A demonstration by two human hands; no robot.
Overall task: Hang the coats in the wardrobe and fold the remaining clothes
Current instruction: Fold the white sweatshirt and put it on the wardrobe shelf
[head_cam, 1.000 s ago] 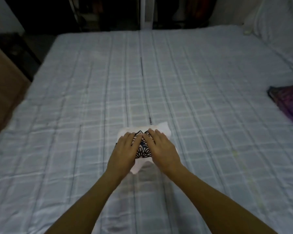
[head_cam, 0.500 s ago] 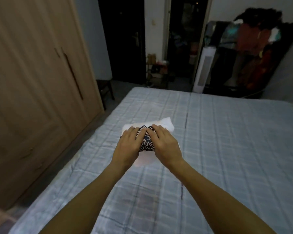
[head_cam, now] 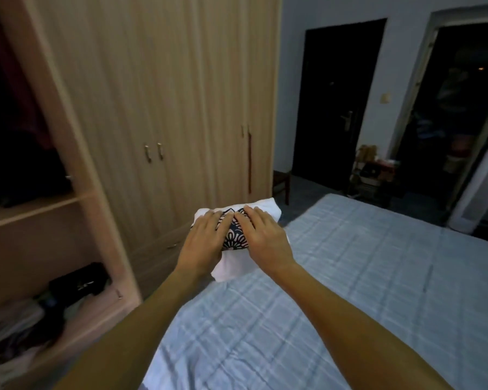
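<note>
Dim, bluish indoor lighting. Brightest on left wardrobe doors [head_cam: 166,108] and bed [head_cam: 350,291]; far door [head_cam: 338,108] and doorway [head_cam: 459,122] almost black. Slight motion blur throughout. Wide-angle bending toward left and right edges.

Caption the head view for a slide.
Left hand and right hand hold a folded white garment with dark floral print between a blue checked bedspread and a wooden wardrobe.

Two hands, left hand [head_cam: 202,243] and right hand [head_cam: 265,237], one folded garment [head_cam: 231,266] above the bed [head_cam: 350,277], one wardrobe [head_cam: 181,94] beside the bed, two dark doorways [head_cam: 338,108] beyond the bed.
</note>
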